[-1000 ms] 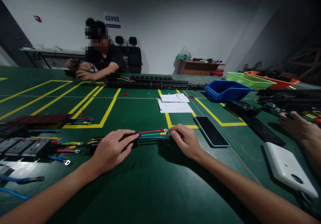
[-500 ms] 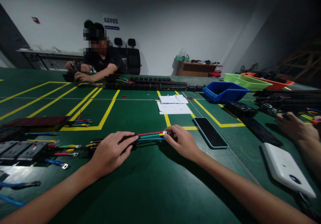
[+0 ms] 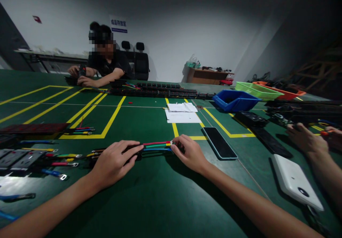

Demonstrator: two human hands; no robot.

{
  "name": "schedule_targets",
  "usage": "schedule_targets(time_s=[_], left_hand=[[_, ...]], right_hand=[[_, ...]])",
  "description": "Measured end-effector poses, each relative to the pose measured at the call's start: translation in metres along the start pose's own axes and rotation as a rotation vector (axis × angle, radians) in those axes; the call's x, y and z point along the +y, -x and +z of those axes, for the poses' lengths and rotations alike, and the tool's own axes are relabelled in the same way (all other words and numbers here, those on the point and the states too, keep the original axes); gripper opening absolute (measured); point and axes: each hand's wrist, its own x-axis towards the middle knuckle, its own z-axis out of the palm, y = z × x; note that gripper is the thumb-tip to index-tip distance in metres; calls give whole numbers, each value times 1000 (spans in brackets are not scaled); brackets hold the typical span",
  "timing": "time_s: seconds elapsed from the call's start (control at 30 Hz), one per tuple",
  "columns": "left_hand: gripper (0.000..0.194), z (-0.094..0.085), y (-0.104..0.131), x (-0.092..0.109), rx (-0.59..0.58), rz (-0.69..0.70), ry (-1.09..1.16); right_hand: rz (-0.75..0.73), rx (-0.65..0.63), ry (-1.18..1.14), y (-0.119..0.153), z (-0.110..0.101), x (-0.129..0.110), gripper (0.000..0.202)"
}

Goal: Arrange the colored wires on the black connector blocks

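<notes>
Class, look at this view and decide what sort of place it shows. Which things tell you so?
Probably an electrical assembly workshop: a green worktable marked with yellow tape, socket strips whose coloured wires end in ring lugs, and open plastic bins, blue, green and orange.

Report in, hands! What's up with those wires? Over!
Left hand gripping black part. Right hand at tips of colored wires. Phone near right hand, not blocking the wires. Over.
</notes>
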Motion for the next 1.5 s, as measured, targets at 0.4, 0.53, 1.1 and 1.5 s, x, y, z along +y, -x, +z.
schedule_targets(time_s=[0.4,0.53,1.1,1.5], left_hand=[[42,2,2,-2,-31,3,-1],[42,2,2,-2,-27,-1,2],[43,3,2,-2,-27,-5,15],[42,3,2,-2,-30,-2,10]], right_hand=[[-34,-1,-129,1,2,3,11],[-45,44,-106,2,5,6,7],[-91,-56,-60,2,-1,3,12],[74,-100,-166,-4,4,14,34]])
